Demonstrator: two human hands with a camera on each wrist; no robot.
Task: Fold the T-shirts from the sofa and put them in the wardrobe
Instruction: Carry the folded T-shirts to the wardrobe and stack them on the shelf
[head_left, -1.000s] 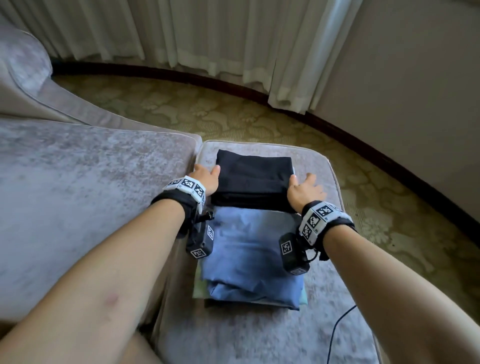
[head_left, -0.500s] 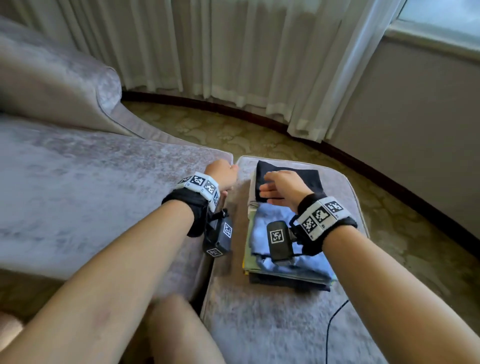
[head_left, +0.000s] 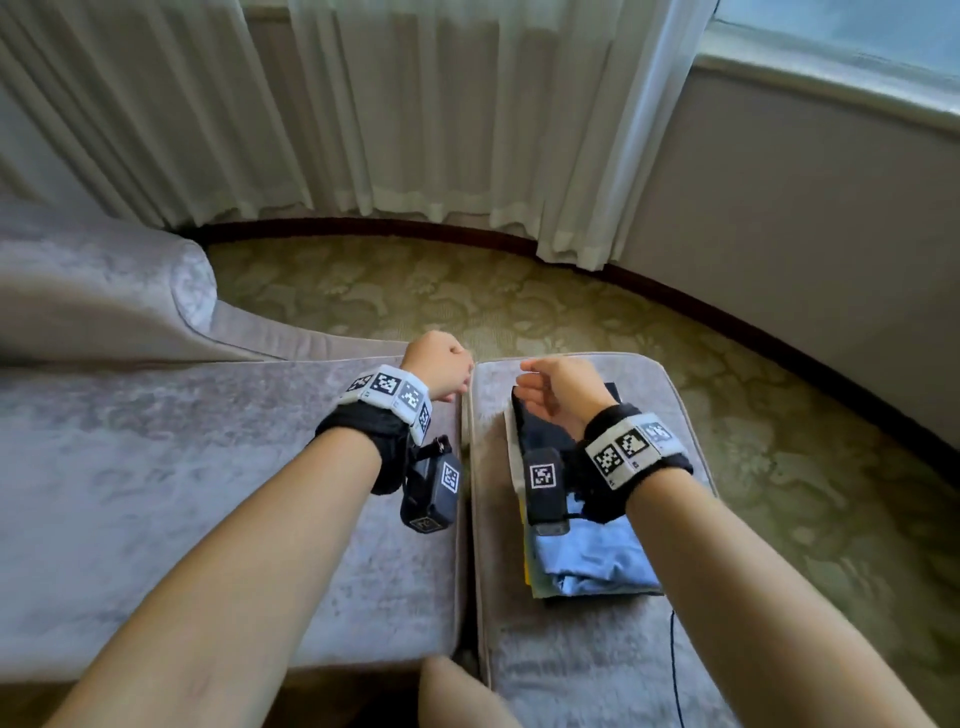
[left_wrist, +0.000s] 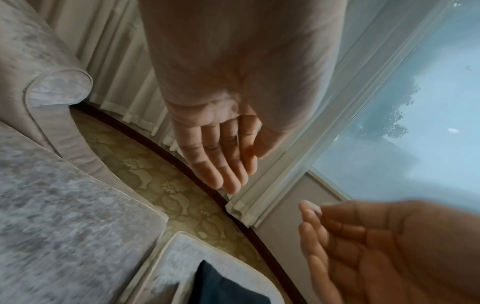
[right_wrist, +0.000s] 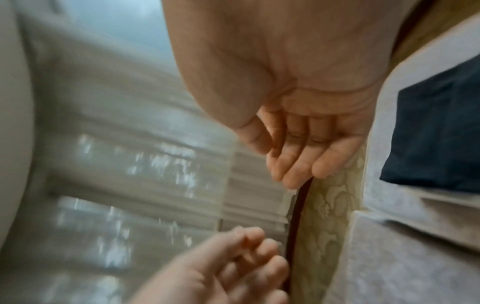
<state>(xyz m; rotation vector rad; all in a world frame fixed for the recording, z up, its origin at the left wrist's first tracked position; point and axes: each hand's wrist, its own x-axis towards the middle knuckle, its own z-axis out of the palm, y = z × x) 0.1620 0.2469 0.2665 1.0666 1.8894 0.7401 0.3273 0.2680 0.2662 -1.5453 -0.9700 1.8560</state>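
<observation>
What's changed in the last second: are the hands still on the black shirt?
No. Both hands have let go. The left hand lifted off the folded black T-shirt and now hangs over the gap beside the grey velvet footstool; the right hand rose above the stack. Neither holds anything, fingers relaxed. The black shirt stays on top of the folded blue T-shirt, stack in place.

From the left wrist camera I saw my left hand (left_wrist: 218, 148) open with straight fingers above the flowery carpet (left_wrist: 166, 185), my right hand (left_wrist: 376, 246) loosely curled beside it, and a dark folded shirt (left_wrist: 221, 288) on the gray footstool (left_wrist: 176, 257) below.
</observation>
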